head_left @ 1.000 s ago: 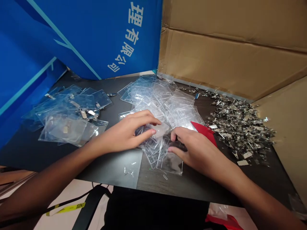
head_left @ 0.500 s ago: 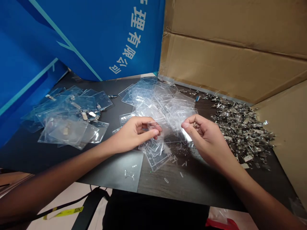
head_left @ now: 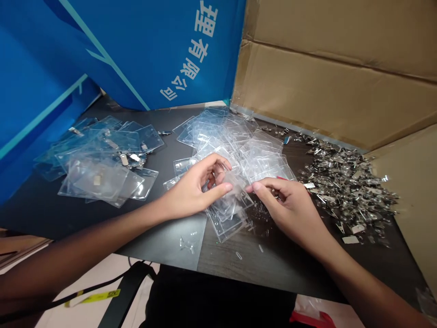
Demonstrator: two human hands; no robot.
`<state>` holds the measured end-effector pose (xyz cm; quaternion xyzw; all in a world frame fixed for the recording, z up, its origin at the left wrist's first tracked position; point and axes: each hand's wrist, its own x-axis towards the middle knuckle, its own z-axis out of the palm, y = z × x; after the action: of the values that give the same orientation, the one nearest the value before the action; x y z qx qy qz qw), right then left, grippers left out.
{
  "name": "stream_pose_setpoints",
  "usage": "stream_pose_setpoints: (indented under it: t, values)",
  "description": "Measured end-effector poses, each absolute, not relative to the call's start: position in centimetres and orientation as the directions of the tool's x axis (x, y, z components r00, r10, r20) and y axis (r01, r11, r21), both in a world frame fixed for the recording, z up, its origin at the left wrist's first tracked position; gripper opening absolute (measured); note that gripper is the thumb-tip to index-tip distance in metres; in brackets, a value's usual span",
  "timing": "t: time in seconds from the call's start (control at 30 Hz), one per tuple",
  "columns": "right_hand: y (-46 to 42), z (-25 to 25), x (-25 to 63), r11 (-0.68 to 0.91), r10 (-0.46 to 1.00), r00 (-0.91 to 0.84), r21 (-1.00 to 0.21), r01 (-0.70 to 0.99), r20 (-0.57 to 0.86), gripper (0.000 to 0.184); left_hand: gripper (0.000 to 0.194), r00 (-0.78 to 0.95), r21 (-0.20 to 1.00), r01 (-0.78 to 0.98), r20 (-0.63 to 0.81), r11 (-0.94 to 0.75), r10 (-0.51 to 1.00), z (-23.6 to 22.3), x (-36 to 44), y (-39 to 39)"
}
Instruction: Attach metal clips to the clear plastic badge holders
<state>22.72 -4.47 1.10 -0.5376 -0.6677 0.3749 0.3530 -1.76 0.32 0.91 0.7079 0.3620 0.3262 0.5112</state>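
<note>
My left hand (head_left: 194, 187) holds a clear plastic badge holder (head_left: 241, 190) between thumb and fingers, tilted above a heap of similar clear badge holders (head_left: 208, 130). At the holder's right edge, the thumb and forefinger of my right hand (head_left: 290, 202) are pinched together. A bit of metal glints under those curled fingers; it looks like a badge clip, mostly hidden. To the right lies a big pile of metal badge clips (head_left: 355, 182). On the left is a stack of badge holders (head_left: 99, 171) with clips on some of them.
Small clear plastic slips (head_left: 187, 243) are scattered near the front of the dark table (head_left: 170, 241). A blue printed panel (head_left: 136, 54) stands at the back left, and cardboard walls (head_left: 324, 82) close off the back and right.
My right hand has moved left and slightly down, and its fingertips now meet the badge holder's edge. The holder in my left hand has turned and shows more clearly. The view has shifted slightly.
</note>
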Motion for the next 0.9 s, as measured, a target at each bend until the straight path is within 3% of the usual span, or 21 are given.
stream_pose_setpoints:
  t: [0.17, 0.23, 0.3, 0.37, 0.43, 0.53, 0.67, 0.9]
  values:
    - [-5.6, 1.1, 21.7, 0.250, 0.958, -0.235, -0.885, 0.392, 0.167, 0.008, 0.011, 0.572, 0.894, 0.197, 0.227, -0.401, 0.788, 0.9, -1.4, -0.3]
    - [-5.8, 0.7, 21.7, 0.381, 0.924, -0.207, -0.814, 0.440, 0.321, 0.004, 0.004, 0.577, 0.826, 0.189, 0.345, -0.532, 0.741, 1.0, -1.5, -0.5]
    - [-5.8, 0.5, 21.9, 0.519, 0.848, -0.196, -0.700, 0.490, 0.492, 0.013, 0.003, 0.581, 0.755, 0.154, 0.453, -0.637, 0.676, 1.1, -1.8, -0.6]
    - [-5.7, 0.3, 22.1, 0.613, 0.758, -0.196, -0.577, 0.539, 0.622, 0.020, 0.017, 0.593, 0.744, 0.111, 0.482, -0.658, 0.645, 1.3, -2.0, -0.7]
    - [-5.6, 0.2, 22.3, 0.664, 0.684, -0.210, -0.476, 0.577, 0.699, 0.023, 0.022, 0.601, 0.791, 0.120, 0.423, -0.600, 0.678, 1.5, -2.0, -0.8]
    - [-5.6, 0.2, 22.3, 0.722, 0.614, -0.270, -0.390, 0.572, 0.742, 0.024, 0.010, 0.588, 0.860, 0.215, 0.265, -0.463, 0.765, 1.7, -1.7, -1.0]
    - [-5.6, -0.1, 22.0, 0.772, 0.575, -0.334, -0.359, 0.524, 0.747, 0.023, 0.020, 0.616, 0.938, 0.195, 0.111, -0.288, 0.780, 1.8, -1.1, -0.8]
    - [-5.7, 0.0, 22.2, 0.808, 0.540, -0.388, -0.331, 0.487, 0.747, 0.017, 0.034, 0.656, 0.988, 0.134, -0.032, -0.074, 0.754, 2.0, -1.2, -0.7]
